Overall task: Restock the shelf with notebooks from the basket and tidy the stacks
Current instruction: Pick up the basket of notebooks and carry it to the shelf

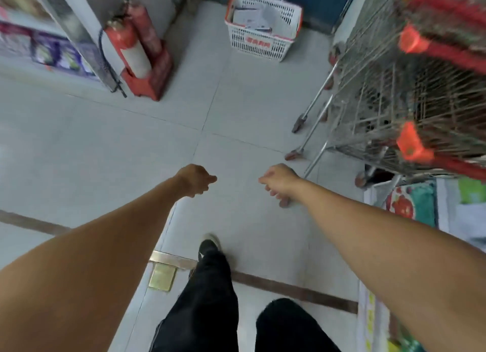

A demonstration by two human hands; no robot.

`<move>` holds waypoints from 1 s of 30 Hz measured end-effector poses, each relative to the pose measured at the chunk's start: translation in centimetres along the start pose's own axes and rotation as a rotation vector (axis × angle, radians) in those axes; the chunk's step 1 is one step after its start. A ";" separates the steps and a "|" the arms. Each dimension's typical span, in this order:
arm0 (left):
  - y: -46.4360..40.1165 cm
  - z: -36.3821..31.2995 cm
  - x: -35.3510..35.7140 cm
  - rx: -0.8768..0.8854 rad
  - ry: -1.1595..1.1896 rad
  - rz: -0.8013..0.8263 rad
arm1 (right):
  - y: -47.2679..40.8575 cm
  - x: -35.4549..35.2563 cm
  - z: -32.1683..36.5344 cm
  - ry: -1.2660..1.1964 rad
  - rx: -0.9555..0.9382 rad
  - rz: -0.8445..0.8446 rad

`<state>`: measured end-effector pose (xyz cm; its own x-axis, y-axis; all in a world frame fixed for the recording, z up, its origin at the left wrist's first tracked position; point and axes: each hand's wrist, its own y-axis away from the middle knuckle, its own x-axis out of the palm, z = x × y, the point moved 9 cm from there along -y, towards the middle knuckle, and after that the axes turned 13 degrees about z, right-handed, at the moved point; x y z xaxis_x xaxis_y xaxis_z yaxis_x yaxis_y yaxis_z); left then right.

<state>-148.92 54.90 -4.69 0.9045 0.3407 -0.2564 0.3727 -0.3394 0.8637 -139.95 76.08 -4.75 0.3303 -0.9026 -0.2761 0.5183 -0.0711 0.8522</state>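
A white plastic basket (263, 45) with an orange rim stands on the tiled floor at the far end, ahead of me. Notebooks (249, 16) with pale covers lie loosely inside it. My left hand (196, 180) and my right hand (278, 183) are stretched out over the floor, well short of the basket. Both hang with loosely curled fingers and hold nothing. A shelf (39, 51) with purple packs shows at the far left, blurred.
Two red fire extinguishers (131, 41) stand in a red holder at the left. A row of nested metal shopping trolleys (410, 88) with red handles fills the right side. My legs and one shoe (209, 246) are below. A brown floor strip crosses near my feet.
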 end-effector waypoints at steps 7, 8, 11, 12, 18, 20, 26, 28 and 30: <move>-13.0 -17.8 -15.9 -0.011 -0.174 0.094 | -13.2 -18.5 10.2 -0.224 0.081 -0.015; -15.2 -20.4 -18.1 -0.016 -0.206 0.124 | -15.4 -21.1 11.5 -0.258 0.088 -0.023; -22.0 -27.3 -25.6 -0.015 -0.225 0.096 | -22.2 -28.5 15.7 -0.333 0.108 -0.038; -24.3 -29.4 -28.3 -0.009 -0.210 0.058 | -24.4 -30.9 17.3 -0.335 0.113 -0.033; -36.0 -40.2 -41.6 0.013 -0.222 0.096 | -35.5 -44.4 27.3 -0.285 0.143 -0.028; -41.1 -43.2 -46.0 0.028 -0.208 0.117 | -39.6 -49.0 30.2 -0.299 0.146 -0.060; -55.0 -51.2 -55.8 -0.021 -0.236 0.130 | -51.5 -61.4 33.8 -0.347 0.213 -0.102; -59.4 -53.6 -58.5 -0.035 -0.294 0.115 | -55.1 -65.8 33.8 -0.347 0.232 -0.110; -63.7 -56.4 -60.8 -0.050 -0.325 0.100 | -59.0 -70.8 33.6 -0.345 0.244 -0.155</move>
<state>-239.29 105.27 -19.65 0.9578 0.0081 -0.2872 0.2753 -0.3114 0.9095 -220.39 129.90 -20.56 -0.0404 -0.9592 -0.2798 0.3260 -0.2774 0.9038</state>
